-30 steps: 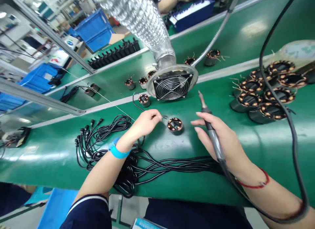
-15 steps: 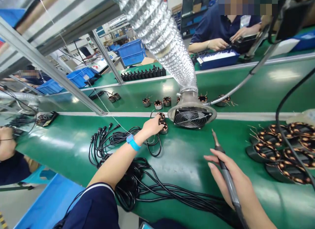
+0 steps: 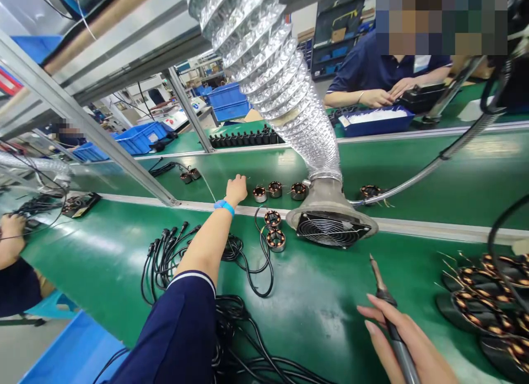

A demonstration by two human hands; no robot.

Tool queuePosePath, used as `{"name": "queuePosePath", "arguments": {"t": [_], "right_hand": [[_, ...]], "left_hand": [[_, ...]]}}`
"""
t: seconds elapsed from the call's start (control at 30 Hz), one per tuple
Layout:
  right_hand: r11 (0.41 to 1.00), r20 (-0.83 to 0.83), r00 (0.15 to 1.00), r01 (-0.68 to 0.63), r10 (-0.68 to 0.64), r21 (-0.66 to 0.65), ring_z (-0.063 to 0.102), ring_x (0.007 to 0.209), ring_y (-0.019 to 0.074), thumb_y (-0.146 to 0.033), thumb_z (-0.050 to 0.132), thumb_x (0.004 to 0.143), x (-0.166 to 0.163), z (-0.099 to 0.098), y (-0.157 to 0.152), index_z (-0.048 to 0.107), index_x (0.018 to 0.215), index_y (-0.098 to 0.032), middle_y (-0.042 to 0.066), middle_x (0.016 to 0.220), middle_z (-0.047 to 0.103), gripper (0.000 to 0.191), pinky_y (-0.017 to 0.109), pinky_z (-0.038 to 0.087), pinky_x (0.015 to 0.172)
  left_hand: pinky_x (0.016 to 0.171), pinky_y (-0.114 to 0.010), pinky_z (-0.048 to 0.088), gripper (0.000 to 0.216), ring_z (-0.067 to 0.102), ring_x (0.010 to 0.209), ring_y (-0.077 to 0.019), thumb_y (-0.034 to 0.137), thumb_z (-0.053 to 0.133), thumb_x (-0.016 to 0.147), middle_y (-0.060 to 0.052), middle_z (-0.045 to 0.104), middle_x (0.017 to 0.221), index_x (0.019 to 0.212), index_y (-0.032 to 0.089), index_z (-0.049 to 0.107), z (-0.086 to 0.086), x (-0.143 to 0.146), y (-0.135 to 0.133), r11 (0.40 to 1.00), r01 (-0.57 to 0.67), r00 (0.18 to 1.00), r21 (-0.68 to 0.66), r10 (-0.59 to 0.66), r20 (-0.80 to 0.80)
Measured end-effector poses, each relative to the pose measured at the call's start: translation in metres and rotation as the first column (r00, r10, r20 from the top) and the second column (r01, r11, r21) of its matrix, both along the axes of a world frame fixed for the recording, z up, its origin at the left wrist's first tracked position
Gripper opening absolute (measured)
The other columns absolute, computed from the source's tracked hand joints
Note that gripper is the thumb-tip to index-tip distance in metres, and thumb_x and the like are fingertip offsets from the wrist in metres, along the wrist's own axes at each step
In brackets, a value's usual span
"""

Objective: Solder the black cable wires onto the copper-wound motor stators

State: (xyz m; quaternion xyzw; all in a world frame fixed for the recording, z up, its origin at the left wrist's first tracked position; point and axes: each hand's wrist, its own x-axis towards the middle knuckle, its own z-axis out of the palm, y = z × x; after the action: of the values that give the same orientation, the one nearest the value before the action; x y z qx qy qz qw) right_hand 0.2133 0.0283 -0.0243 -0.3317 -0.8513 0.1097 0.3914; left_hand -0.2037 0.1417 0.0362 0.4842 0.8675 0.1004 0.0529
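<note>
My left hand (image 3: 236,187) reaches far across the green belt (image 3: 314,296), fingers curled just left of a row of small copper-wound stators (image 3: 275,190) on the far lane; I cannot see anything in its grip. A blue band sits on that wrist. Two more small stators (image 3: 275,239) with a black cable (image 3: 256,274) lie on the near lane, left of the fan. My right hand (image 3: 407,345) at the lower right grips a soldering iron (image 3: 386,312), tip pointing up and away.
A fume fan (image 3: 333,225) on a silver flexible duct (image 3: 276,75) stands mid-belt. Larger stators (image 3: 479,301) pile at the right. A bundle of black cables (image 3: 173,252) lies left. A person works across the line by a blue tray (image 3: 374,119); another person's hand (image 3: 10,227) shows at far left.
My left hand let go of the stator with its cable on the near lane and stretched farther to the far lane's row. The view tilted up; my right hand stays on the iron.
</note>
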Motion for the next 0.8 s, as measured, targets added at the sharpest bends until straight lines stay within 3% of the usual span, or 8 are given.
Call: {"name": "queuePosePath", "arguments": {"t": [0.13, 0.33, 0.5, 0.63, 0.8], "right_hand": [[0.999, -0.043, 0.998, 0.047, -0.047, 0.004, 0.074, 0.071, 0.0171, -0.034, 0.045, 0.097, -0.007, 0.013, 0.0, 0.054, 0.117, -0.023, 0.001, 0.083, 0.074, 0.025, 0.023, 0.06, 0.06], [0.999, -0.061, 0.998, -0.022, 0.019, -0.046, 0.072, 0.068, 0.0152, -0.03, 0.046, 0.096, -0.013, 0.019, -0.004, 0.054, 0.116, -0.026, 0.0, 0.081, 0.073, 0.022, 0.021, 0.059, 0.059], [0.999, -0.025, 0.999, -0.022, 0.022, -0.028, 0.073, 0.072, 0.0147, -0.03, 0.044, 0.098, -0.011, 0.02, -0.005, 0.053, 0.117, -0.023, 0.002, 0.083, 0.072, 0.023, 0.02, 0.059, 0.062], [1.0, -0.019, 1.0, -0.008, 0.008, -0.006, 0.072, 0.07, 0.0131, -0.032, 0.041, 0.1, -0.009, 0.019, -0.004, 0.054, 0.117, -0.021, 0.002, 0.082, 0.072, 0.024, 0.018, 0.057, 0.062], [0.999, 0.033, 0.998, -0.045, 0.046, -0.023, 0.072, 0.077, 0.0123, -0.029, 0.043, 0.1, -0.005, 0.011, -0.005, 0.053, 0.122, -0.018, 0.004, 0.085, 0.071, 0.026, 0.018, 0.057, 0.07]], "left_hand": [[0.11, -0.04, 0.035, 0.063, 0.05, 0.132, -0.0327, 0.006, 0.051, 0.084, -0.026, 0.046, 0.142, 0.144, 0.008, 0.034, -0.008, -0.013, 0.009, 0.999, -0.03, 0.999, -0.027, 0.029, -0.026], [0.103, -0.032, 0.044, 0.074, 0.055, 0.129, -0.0278, 0.026, 0.059, 0.088, -0.024, 0.046, 0.146, 0.151, 0.01, 0.022, -0.005, -0.018, 0.019, 0.994, 0.009, 0.999, -0.11, -0.005, 0.036], [0.101, -0.039, 0.045, 0.084, 0.059, 0.124, -0.0361, 0.013, 0.061, 0.081, -0.028, 0.04, 0.148, 0.154, 0.011, 0.021, 0.001, 0.002, 0.019, 0.984, 0.067, 0.998, -0.164, -0.065, 0.023], [0.095, -0.035, 0.049, 0.09, 0.065, 0.115, -0.0309, 0.017, 0.06, 0.081, -0.024, 0.037, 0.151, 0.156, 0.015, 0.01, 0.001, 0.026, 0.015, 0.97, 0.181, 0.983, -0.165, -0.18, 0.022], [0.098, -0.036, 0.049, 0.086, 0.063, 0.119, -0.0307, 0.024, 0.054, 0.087, -0.021, 0.032, 0.154, 0.156, 0.018, 0.003, -0.006, 0.058, 0.027, 0.952, 0.247, 0.967, -0.181, -0.253, -0.011]]}}
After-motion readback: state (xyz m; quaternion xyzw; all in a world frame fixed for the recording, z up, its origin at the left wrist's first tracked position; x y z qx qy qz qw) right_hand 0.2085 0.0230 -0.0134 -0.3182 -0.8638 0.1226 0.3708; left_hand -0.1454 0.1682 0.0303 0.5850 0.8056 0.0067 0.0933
